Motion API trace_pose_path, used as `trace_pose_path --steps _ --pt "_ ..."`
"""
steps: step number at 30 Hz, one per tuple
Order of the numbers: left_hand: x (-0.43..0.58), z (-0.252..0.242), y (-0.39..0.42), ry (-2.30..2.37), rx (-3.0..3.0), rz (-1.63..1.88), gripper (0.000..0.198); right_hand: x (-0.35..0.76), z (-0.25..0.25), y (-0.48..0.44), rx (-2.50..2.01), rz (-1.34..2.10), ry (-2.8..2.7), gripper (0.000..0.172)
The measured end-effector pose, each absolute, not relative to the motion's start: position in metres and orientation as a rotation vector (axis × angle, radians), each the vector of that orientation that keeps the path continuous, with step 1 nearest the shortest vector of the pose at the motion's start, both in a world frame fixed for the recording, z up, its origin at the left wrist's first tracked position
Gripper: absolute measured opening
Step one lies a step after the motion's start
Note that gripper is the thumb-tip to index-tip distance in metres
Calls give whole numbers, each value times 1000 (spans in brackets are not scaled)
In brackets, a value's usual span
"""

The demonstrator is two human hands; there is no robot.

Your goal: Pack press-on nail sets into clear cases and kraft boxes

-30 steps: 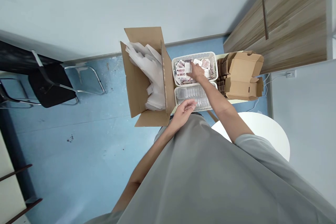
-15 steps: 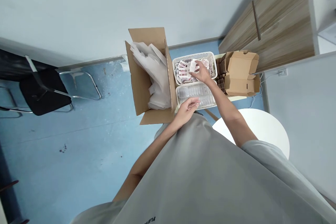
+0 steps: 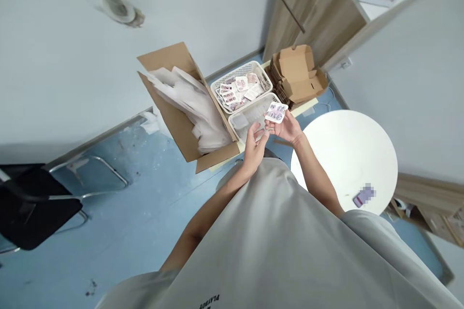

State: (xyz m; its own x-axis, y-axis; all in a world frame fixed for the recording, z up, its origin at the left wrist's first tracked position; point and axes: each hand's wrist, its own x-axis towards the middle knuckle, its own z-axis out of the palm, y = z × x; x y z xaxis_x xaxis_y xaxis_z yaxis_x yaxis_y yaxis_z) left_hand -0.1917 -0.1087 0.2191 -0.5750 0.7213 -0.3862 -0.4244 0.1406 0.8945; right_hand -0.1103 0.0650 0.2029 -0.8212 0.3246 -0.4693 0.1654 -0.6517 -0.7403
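Observation:
My right hand (image 3: 290, 128) holds up a small white card (image 3: 276, 112) with rounded corners and rows of purple oval designs. The thumb lies along its edge, with the fingers beneath. Just to the left is my left hand (image 3: 253, 150), its thumb and fingers apart, with nothing visible in it. Both hands are over the near side of a white basket (image 3: 232, 128) of clear plastic cases (image 3: 250, 117), partly hidden by them. Behind it, a second white basket (image 3: 232, 75) contains many similar printed cards (image 3: 232, 95) in a loose heap.
An open cardboard box (image 3: 174, 123) with white sheets (image 3: 195, 106) stands left of the baskets. Folded brown cartons (image 3: 295, 75) are stacked to their right. A round white table (image 3: 344, 154) bears a phone (image 3: 363, 195). A black chair (image 3: 36, 212) stands far left.
My right hand has come out of the far basket toward me with a card, now turned printed side up. My left hand has risen beside it. The view has turned to the right.

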Motion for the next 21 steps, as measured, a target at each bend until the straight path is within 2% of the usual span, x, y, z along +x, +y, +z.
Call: trace_pose_path --steps 4,12,16,21 --pt "-163 221 -125 1350 301 1590 56 -55 205 9 -962 2617 -1074 74" --pt "-109 236 -161 992 426 1350 53 51 210 -77 -921 2460 -943 84" --pt "-91 239 -167 973 499 1263 50 80 222 -96 -970 2390 -973 81" --pt "-73 235 -160 1073 577 1330 45 97 241 -97 -1103 2213 -1040 72"
